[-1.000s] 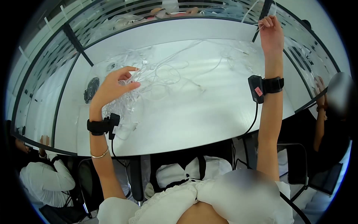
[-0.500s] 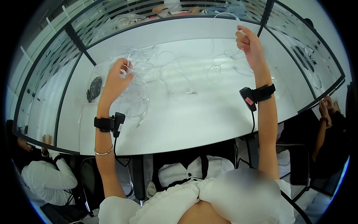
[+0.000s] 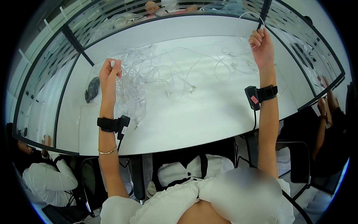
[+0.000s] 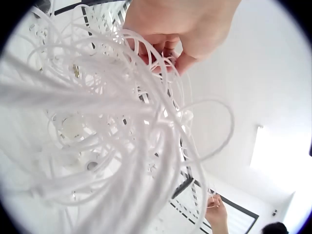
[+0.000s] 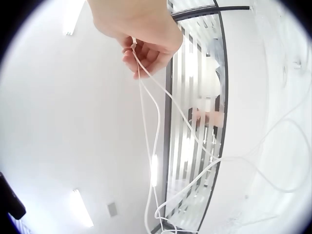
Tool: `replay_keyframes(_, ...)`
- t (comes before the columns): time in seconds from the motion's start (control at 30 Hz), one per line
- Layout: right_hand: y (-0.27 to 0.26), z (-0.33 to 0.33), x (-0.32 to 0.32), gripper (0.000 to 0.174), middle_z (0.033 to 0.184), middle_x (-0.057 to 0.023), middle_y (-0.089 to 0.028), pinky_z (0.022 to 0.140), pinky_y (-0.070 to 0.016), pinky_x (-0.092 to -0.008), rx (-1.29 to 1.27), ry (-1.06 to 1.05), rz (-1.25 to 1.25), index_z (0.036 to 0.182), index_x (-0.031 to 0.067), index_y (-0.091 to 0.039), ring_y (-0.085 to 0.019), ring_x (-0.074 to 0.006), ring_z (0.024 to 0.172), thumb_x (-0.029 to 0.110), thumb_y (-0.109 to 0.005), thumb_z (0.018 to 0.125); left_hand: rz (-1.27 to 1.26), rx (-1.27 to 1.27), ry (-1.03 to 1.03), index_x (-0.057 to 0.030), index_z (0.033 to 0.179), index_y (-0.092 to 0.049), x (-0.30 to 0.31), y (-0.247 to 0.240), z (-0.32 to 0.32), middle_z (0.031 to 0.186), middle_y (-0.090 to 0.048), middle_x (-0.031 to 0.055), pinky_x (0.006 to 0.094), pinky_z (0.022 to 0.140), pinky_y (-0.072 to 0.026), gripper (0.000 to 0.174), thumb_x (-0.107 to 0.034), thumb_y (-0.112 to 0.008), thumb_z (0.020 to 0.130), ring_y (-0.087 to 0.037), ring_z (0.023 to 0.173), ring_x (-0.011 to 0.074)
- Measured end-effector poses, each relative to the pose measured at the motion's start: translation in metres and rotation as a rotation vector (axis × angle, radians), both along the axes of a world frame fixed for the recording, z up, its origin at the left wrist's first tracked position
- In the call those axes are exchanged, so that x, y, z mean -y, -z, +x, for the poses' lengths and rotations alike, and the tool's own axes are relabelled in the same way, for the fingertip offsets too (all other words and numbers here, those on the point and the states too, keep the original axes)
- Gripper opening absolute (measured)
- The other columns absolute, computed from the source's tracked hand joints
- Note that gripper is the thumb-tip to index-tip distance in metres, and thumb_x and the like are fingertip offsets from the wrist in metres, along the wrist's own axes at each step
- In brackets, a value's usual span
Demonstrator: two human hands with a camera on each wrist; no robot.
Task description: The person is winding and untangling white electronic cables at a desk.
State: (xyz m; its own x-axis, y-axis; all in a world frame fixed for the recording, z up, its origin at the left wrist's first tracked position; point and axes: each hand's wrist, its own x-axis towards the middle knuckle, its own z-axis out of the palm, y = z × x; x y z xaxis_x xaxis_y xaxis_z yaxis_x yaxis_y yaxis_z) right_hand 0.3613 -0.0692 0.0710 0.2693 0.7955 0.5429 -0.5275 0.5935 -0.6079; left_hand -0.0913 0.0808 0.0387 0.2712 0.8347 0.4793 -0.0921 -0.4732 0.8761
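- The main risk I see is a knot pulling tight: the right hand (image 3: 262,46), raised at two o'clock from the tabletop's middle, pinches a white cable (image 5: 143,100) between curled fingers, and its lower strands cross and loop.
- The left hand (image 3: 109,76), between nine and ten o'clock, is clamped on white strands at the edge of the cable tangle (image 3: 130,89); if both hands pull apart, crossed loops could cinch rather than loosen.
- A connector (image 3: 192,89) near the middle of the tabletop (image 3: 186,125) could snag in a loop, since its wider end would not slide through as easily as bare cord.
- The right hand's grip looks light, so a sudden tug might make the thin cord slip from its fingertips.
- Loose loops (image 3: 223,72) at two o'clock could be dragged along and add fresh crossings.
- The white partition (image 3: 167,31) runs across twelve o'clock; its dark post (image 3: 265,11), just beyond the right hand, might catch the raised cord.
- A dark bundle (image 3: 92,89) lies at nine o'clock, beside the tangle.
- The right wrist camera (image 3: 252,98) trails a black lead (image 3: 255,119) over the near edge at four o'clock, a possible snag.
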Motion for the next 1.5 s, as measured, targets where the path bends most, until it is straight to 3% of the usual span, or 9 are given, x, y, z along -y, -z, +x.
replay_keyframes(0.2,-0.016,-0.019,0.004,0.02,0.075,-0.0012,-0.04,0.083,-0.0434,-0.0322,-0.217,0.346,0.051,0.085,0.0066,-0.046,-0.045,-0.015,0.071,0.02,-0.041,0.099,-0.066,0.086,0.229,-0.0103,0.082,-0.049,-0.001,-0.013,-0.017,0.101,-0.063,0.009,0.0267,0.085,-0.0419,0.016,-0.02,-0.057,0.091,-0.058,0.098,0.0156)
replay_keyframes(0.33,-0.006,-0.012,0.0,0.02,0.069,0.003,-0.036,0.067,-0.0408,-0.0243,0.089,-0.004,-0.174,0.085,0.0084,-0.046,-0.038,-0.0083,0.06,0.023,-0.044,0.098,0.003,-0.294,0.521,-0.0101,0.083,-0.049,0.014,-0.02,-0.02,0.11,-0.064,0.0127,0.0289,0.089,-0.0413,0.019,-0.026,-0.055,0.092,-0.058,0.107,0.0196)
replay_keyframes(0.5,-0.001,-0.019,0.004,0.022,0.065,0.0061,-0.028,0.054,-0.0302,-0.0213,0.211,0.162,-0.307,0.08,0.0107,-0.044,-0.028,-0.0047,0.055,0.023,-0.043,0.099,-0.181,-0.635,0.619,-0.0071,0.086,-0.058,0.026,-0.016,-0.008,0.098,-0.066,0.0071,0.0314,0.083,-0.0412,0.021,-0.027,-0.063,0.084,-0.059,0.089,0.0158)
replay_keyframes(0.73,0.001,-0.008,0.006,0.022,0.066,0.0054,-0.035,0.06,-0.0342,-0.0232,0.224,0.278,-0.28,0.082,0.0105,-0.047,-0.032,-0.0056,0.056,0.027,-0.046,0.097,0.694,-0.89,0.244,-0.004,0.095,-0.058,0.055,0.005,0.014,0.077,-0.055,0.0067,0.0274,0.071,-0.0438,0.02,-0.01,-0.068,0.078,-0.056,0.077,0.0166)
replay_keyframes(0.93,0.009,0.025,0.012,0.021,0.077,-0.0006,-0.047,0.082,-0.0462,-0.031,0.03,0.413,-0.04,0.096,0.0056,-0.051,-0.051,-0.0133,0.072,0.025,-0.044,0.099,-0.094,-0.407,0.375,0.0005,0.094,-0.057,0.039,0.006,0.014,0.079,-0.063,0.0081,0.0267,0.069,-0.0456,0.012,-0.01,-0.058,0.089,-0.061,0.071,0.0145)
replay_keyframes(1.07,0.004,0.027,0.019,0.025,0.081,-0.0024,-0.049,0.085,-0.0481,-0.0329,-0.055,0.433,0.044,0.102,0.0034,-0.049,-0.052,-0.0146,0.075,0.027,-0.043,0.1,-0.12,-0.334,0.161,-0.0028,0.093,-0.056,0.031,0.008,0.009,0.083,-0.068,0.0141,0.0258,0.066,-0.0466,0.029,-0.027,-0.041,0.097,-0.063,0.067,0.0156)
replay_keyframes(1.33,0.015,0.02,0.031,0.023,0.068,0.0029,-0.04,0.061,-0.0399,-0.0254,0.083,0.252,-0.215,0.095,0.0058,-0.053,-0.037,-0.0072,0.055,0.028,-0.048,0.098,-0.304,-0.083,0.144,-0.0067,0.111,-0.052,0.011,0.016,-0.017,0.106,-0.065,0.0177,0.0347,0.082,-0.051,0.039,-0.039,-0.036,0.095,-0.065,0.096,0.0237)
replay_keyframes(1.37,0.013,-0.001,0.03,0.024,0.064,0.0045,-0.038,0.058,-0.0381,-0.024,0.198,0.474,-0.416,0.089,0.0072,-0.055,-0.034,-0.0063,0.052,0.03,-0.05,0.095,-0.249,-0.212,0.213,-0.0078,0.112,-0.055,0.018,0.012,-0.017,0.113,-0.064,0.0114,0.0354,0.093,-0.044,0.034,-0.034,-0.046,0.092,-0.059,0.108,0.0222)
replay_keyframes(1.5,0.01,-0.039,0.026,0.031,0.062,0.0053,-0.044,0.055,-0.0361,-0.0214,0.77,0.328,-0.545,0.082,0.0079,-0.056,-0.04,-0.0049,0.054,0.035,-0.046,0.095,0.19,-0.825,0.37,-0.0084,0.111,-0.061,0.036,0.003,-0.005,0.132,-0.05,0.0084,0.0385,0.108,-0.0259,0.038,-0.012,-0.066,0.074,-0.044,0.124,0.0221)
